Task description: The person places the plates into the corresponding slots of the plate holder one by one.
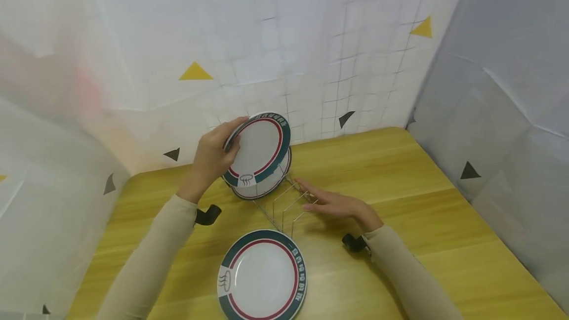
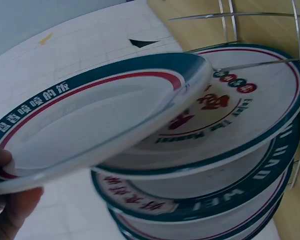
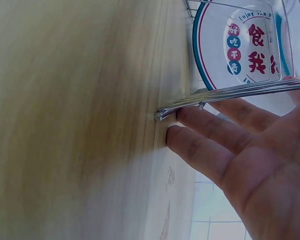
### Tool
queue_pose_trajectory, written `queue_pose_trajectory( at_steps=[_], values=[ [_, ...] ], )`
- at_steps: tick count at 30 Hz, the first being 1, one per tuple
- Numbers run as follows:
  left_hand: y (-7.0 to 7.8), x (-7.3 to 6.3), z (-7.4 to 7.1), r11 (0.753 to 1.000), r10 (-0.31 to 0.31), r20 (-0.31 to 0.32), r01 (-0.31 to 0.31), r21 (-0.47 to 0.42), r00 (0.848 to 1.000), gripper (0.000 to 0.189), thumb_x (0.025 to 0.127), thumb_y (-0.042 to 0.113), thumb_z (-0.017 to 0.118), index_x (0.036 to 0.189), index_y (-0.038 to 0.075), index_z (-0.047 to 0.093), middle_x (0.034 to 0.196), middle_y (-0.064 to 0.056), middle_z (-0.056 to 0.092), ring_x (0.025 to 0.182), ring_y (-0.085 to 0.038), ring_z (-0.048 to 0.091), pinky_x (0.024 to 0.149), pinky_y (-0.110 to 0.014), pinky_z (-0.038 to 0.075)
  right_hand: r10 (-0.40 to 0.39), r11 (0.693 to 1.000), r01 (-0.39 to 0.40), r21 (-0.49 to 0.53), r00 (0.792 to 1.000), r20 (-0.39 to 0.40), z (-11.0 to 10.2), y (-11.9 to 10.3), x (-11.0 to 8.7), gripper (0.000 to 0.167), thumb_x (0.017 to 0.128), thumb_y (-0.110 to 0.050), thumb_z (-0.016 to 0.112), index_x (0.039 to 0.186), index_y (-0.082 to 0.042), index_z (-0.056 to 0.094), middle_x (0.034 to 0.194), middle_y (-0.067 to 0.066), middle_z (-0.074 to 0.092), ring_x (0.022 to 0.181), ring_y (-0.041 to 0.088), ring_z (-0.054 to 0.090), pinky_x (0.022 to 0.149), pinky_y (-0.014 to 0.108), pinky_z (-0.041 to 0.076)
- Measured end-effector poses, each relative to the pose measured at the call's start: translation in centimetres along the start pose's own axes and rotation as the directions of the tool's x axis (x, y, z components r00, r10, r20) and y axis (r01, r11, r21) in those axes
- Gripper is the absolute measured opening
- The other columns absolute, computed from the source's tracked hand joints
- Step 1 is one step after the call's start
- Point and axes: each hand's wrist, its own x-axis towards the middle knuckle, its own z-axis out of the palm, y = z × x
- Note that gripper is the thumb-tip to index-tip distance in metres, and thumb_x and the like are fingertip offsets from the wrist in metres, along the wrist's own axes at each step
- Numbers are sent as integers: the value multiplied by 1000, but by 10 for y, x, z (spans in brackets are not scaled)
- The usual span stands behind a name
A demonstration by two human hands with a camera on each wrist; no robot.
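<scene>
My left hand (image 1: 217,146) pinches the left edge of a white plate (image 1: 258,147) with a green rim and a red ring. The held plate (image 2: 90,115) is tilted, in front of several plates (image 2: 250,100) standing in a wire dish rack (image 1: 284,206). One racked plate (image 3: 235,47) bears red lettering in the right wrist view. My right hand (image 1: 333,204) is at the rack's right side, fingers mostly straight and touching the bottom wire rail (image 3: 225,92). Nearer me, another plate (image 1: 264,280) lies flat on the table, apparently stacked on others.
The yellow wood-grain table (image 1: 355,162) meets a white sheeted wall (image 1: 289,38) behind the rack. A grey sheeted wall (image 1: 511,88) stands on the right. Black wrist mounts (image 1: 208,215) sit on both sleeves. The rack's front slots rise between the flat plate and the racked ones.
</scene>
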Motion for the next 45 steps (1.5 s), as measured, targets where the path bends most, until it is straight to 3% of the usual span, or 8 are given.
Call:
queue_pose_trajectory(
  at_steps=[7, 14, 21, 28, 31, 36, 40, 45],
  values=[
    [-9, -12, 20, 1000, 18, 71, -19, 21, 997, 47, 92, -1, 62, 136, 11, 55, 125, -10, 66, 95, -25, 67, 75, -38, 57, -36, 999, 36, -20, 999, 8, 3, -1, 4, 78, 102, -37, 49, 159, -24, -4, 166, 1, -3, 151, 28, 16, 119, 53, 21],
    [-5, -6, 34, 998, 48, 86, -51, 31, 995, 47, 93, -1, 61, 138, 11, 55, 132, -8, 63, 115, -24, 63, 87, -39, 55, -31, 1000, 31, 0, 999, 19, 1, -3, 3, 76, 103, -36, 48, 158, -30, -4, 166, -3, -3, 151, 28, 14, 119, 53, 21],
    [-1, 6, 44, 999, 46, 120, -48, 19, 992, 47, 92, -2, 60, 138, 10, 55, 124, -10, 66, 74, -20, 56, 64, -32, 44, -16, 1000, 15, 22, 1000, 13, -1, -3, -2, 74, 103, -38, 47, 157, -35, -4, 166, 2, -4, 151, 29, 12, 119, 56, 18],
    [-2, 0, 56, 995, 79, 209, -91, 44, 975, 47, 91, -4, 61, 136, 9, 57, 109, -11, 70, 72, -19, 60, 62, -30, 49, -25, 1000, 25, 10, 1000, 9, 1, -3, -2, 74, 104, -36, 45, 159, -23, -2, 166, 1, -3, 152, 28, 7, 119, 56, 16],
    [-2, -10, 59, 996, 33, 247, -52, 71, 968, 48, 91, -3, 61, 137, 10, 56, 106, -11, 70, 66, -17, 55, 58, -30, 46, -36, 999, 35, 7, 999, 22, 2, -3, 1, 74, 104, -37, 45, 159, -23, -3, 166, -2, -2, 152, 25, 4, 120, 55, 14],
    [-2, -17, 60, 993, -59, 273, 29, 113, 960, 48, 94, -1, 58, 141, 12, 51, 122, -10, 65, 81, -20, 61, 66, -31, 51, -27, 1000, 27, -9, 999, 17, 2, -1, 5, 73, 104, -38, 44, 159, -24, -2, 165, -2, 0, 152, 26, 6, 120, 56, 13],
    [2, -21, 60, 977, -89, 306, 23, 212, 948, 49, 95, 3, 58, 141, 12, 46, 117, -14, 65, 61, -17, 57, 52, -26, 48, -18, 1000, 18, -15, 1000, 11, -1, 0, 4, 73, 104, -38, 44, 159, -22, -1, 165, -3, 0, 152, 26, 4, 121, 55, 12],
    [4, -31, 67, 963, -114, 334, 22, 270, 936, 46, 97, 4, 56, 140, 8, 42, 113, -16, 66, 39, -9, 36, 40, -17, 34, -8, 1000, 8, -15, 1000, 5, -8, 5, -2, 74, 104, -37, 45, 159, -23, -2, 165, -4, -2, 152, 25, 3, 121, 55, 12]
  ],
)
